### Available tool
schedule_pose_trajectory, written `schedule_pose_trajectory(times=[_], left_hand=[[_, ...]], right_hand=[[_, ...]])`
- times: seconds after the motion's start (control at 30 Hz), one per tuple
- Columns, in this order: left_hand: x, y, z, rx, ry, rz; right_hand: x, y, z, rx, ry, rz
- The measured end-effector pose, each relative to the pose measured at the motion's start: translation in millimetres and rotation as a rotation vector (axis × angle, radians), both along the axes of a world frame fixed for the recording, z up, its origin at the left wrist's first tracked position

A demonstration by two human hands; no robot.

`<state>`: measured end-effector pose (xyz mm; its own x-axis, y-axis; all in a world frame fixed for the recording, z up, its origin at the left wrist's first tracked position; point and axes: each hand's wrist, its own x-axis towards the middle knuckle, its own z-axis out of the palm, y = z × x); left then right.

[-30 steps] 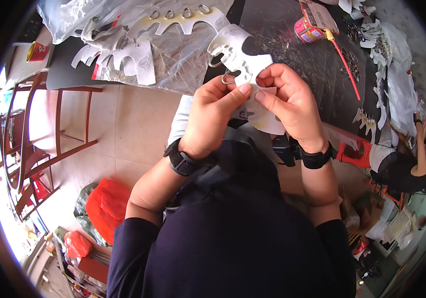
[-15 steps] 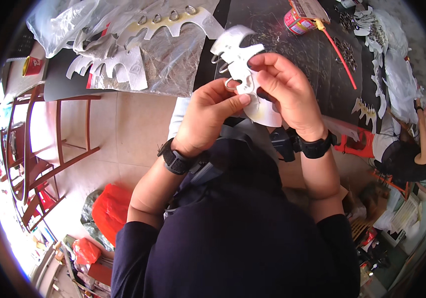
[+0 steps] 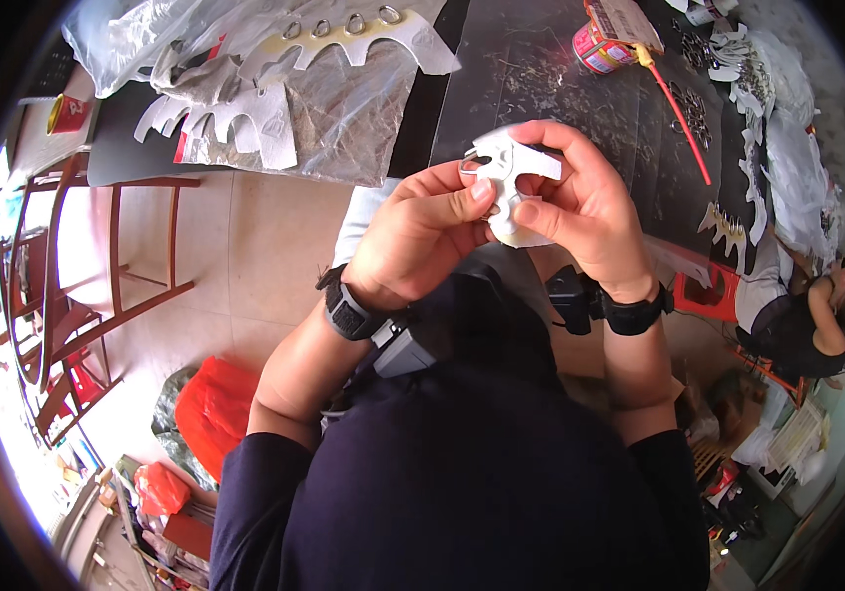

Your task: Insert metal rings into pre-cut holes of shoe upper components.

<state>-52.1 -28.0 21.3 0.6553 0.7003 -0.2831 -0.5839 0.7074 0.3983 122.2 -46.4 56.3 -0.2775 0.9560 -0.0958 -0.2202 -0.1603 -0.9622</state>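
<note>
Between my two hands is a white scalloped piece of sheet material [image 3: 511, 167], bent and partly covered by my fingers. My left hand [image 3: 410, 231] pinches its left side between thumb and fingers, with a bit of metal ring showing near the fingertips. The right hand [image 3: 592, 212] grips the other side, thumb pressed on the lower part and fingers behind the upper part. Ahead on the left, a similar scalloped strip [image 3: 383, 47] carries several metal rings along a yellowish band. Another white scalloped piece [image 3: 255, 128] lies nearer on the plastic.
A red can [image 3: 600, 49] with cardboard on top stands on the dark table [image 3: 501, 69], beside a red stick [image 3: 680, 123] with a yellow end. Metal rings [image 3: 695, 108] and more scalloped strips [image 3: 723, 231] lie at right. Another person [image 3: 807, 325] sits far right; wooden chairs [image 3: 117, 246] stand left.
The white piece has come lower and is turned and bent more tightly between my hands. My right fingers have moved up over its top edge.
</note>
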Motion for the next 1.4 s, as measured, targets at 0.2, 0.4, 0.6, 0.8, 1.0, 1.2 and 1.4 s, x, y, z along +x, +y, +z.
schedule_pose_trajectory(times=[0.2, 0.4, 0.6, 0.8, 1.0, 1.2, 1.4], left_hand=[[-3, 3, -3, 0.128, -0.006, 0.037], [-5, 12, -5, 0.244, 0.148, 0.088], [2, 1, -3, 0.748, 0.766, 0.332], [3, -6, 2, 0.539, 0.724, 0.204], [-2, 13, 6, 0.451, 0.522, 0.232], [-13, 12, -3, -0.061, 0.072, -0.022], [-9, 9, -12, -0.013, 0.036, 0.088]], right_hand=[[4, 3, -3, -0.047, -0.025, 0.016], [9, 2, -11, 0.073, -0.190, 0.029], [13, 18, -13, -0.019, 0.008, -0.020], [-8, 23, -6, -0.097, -0.035, -0.212], [-16, 17, -5, 0.060, -0.361, -0.170], [-10, 12, -7, 0.092, -0.227, -0.041], [-7, 20, -11, -0.038, -0.141, 0.024]])
